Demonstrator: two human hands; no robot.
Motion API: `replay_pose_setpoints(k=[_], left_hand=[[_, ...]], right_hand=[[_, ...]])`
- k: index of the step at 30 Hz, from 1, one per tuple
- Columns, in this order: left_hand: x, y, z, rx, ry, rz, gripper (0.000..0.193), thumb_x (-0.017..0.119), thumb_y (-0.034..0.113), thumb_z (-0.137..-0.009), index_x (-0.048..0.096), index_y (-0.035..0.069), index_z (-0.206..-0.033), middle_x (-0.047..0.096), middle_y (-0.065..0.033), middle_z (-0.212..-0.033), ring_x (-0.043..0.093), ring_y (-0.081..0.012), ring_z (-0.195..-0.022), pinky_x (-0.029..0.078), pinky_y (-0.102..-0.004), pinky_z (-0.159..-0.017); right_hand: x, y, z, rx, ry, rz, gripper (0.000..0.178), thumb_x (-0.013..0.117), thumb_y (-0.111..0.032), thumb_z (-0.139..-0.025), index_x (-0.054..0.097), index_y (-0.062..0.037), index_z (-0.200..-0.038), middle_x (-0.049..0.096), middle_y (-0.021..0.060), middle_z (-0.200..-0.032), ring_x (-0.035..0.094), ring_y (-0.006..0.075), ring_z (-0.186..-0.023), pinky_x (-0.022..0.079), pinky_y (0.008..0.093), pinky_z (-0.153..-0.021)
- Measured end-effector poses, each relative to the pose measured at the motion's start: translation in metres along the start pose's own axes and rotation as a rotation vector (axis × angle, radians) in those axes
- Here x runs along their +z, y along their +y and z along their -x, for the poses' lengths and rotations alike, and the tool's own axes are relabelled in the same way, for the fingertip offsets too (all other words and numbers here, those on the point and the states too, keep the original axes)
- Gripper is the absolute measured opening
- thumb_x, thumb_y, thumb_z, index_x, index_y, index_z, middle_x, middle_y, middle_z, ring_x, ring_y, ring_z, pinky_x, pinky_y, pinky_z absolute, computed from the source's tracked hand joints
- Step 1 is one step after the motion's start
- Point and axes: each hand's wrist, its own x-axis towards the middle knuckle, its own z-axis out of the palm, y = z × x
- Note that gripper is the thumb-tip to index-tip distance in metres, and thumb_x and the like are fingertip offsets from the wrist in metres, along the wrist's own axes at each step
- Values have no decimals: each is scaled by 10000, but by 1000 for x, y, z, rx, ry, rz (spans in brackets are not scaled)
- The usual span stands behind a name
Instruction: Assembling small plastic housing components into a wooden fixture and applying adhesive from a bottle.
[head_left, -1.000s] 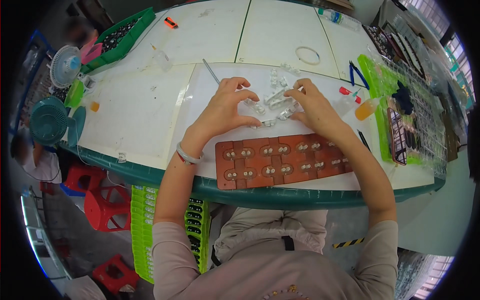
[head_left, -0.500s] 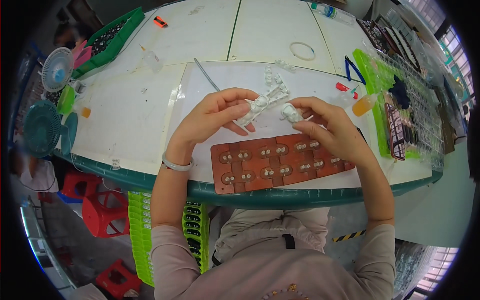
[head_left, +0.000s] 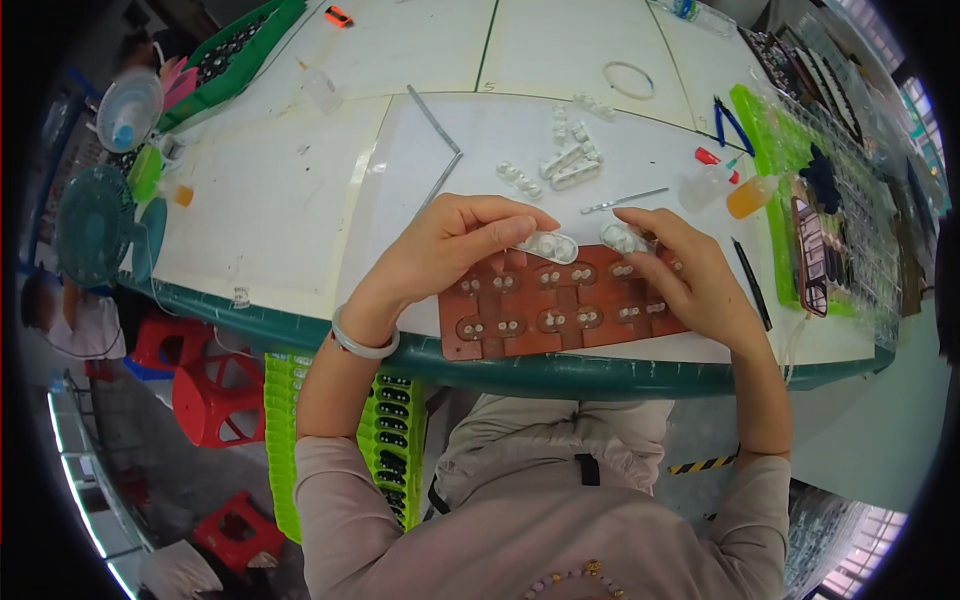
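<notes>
My left hand (head_left: 478,240) pinches one end of an oblong white plastic part (head_left: 556,247) with round cups in it, held just above the far edge of a reddish-brown tray (head_left: 475,335). My right hand (head_left: 685,268) grips a small white lobed plastic piece (head_left: 620,238) between thumb and fingers, a short gap from the first part. Pairs of small pale round pegs sit in the tray's oval recesses. Beyond my hands lie several similar white plastic parts (head_left: 575,172), some piled together. A thin metal tool (head_left: 625,202) rests between them and my right hand.
A bent grey rod (head_left: 435,128) lies left of the parts. On the right are a black pen-like tool (head_left: 752,285), an amber bottle (head_left: 748,198), blue-handled pliers (head_left: 733,125) and a lime-green rack (head_left: 765,180). A green bin (head_left: 225,70) stands far left.
My left hand has drawn its white part away from the pile and down over the tray's edge. My right hand has tilted its piece lower. The whole view has shifted slightly.
</notes>
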Motion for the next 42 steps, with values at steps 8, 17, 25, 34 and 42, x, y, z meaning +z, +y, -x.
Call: replay_pose_setpoints(k=[8, 17, 25, 34, 42], left_hand=[[-2, -30, 35, 184, 124, 39, 159, 579, 78, -865, 631, -12, -985, 631, -39, -885, 574, -78, -751, 464, -208, -713], [-34, -1, 42, 149, 44, -618, 279, 671, 80, -750, 552, 54, -1001, 597, -47, -813, 564, -109, -706, 453, -258, -627], [-10, -10, 14, 273, -94, -978, 522, 685, 24, -676, 455, 74, -1142, 590, -118, -873, 575, -258, -786, 469, -340, -690], [-14, -25, 42, 368, 171, -768, 451, 740, 82, -672, 571, 38, -1088, 617, -93, -1011, 586, -239, -879, 471, -318, -750], [-51, -20, -34, 314, 456, -798, 304, 668, 142, -768, 613, 19, -1040, 646, -107, -996, 609, -210, -911, 475, -306, -775]], right_hand=[[36, 5, -2, -285, -20, 152, 267, 591, -34, -798, 548, -30, -1062, 549, 125, -985, 546, 294, -910, 454, 352, -757], [54, 12, -9, -404, 16, 390, 240, 636, -66, -742, 577, -32, -972, 510, 90, -962, 500, 249, -911, 418, 357, -775], [36, 8, -11, -297, 55, 368, 269, 665, -104, -740, 582, -21, -982, 545, 116, -978, 531, 289, -923, 440, 361, -796], [17, 12, -33, -216, 82, 245, 234, 660, -113, -756, 601, -15, -961, 585, 135, -979, 562, 305, -923, 463, 358, -800], [79, 25, -117, -267, -18, 714, 267, 704, -140, -697, 630, 10, -905, 551, 113, -1003, 467, 283, -990, 388, 402, -833]])
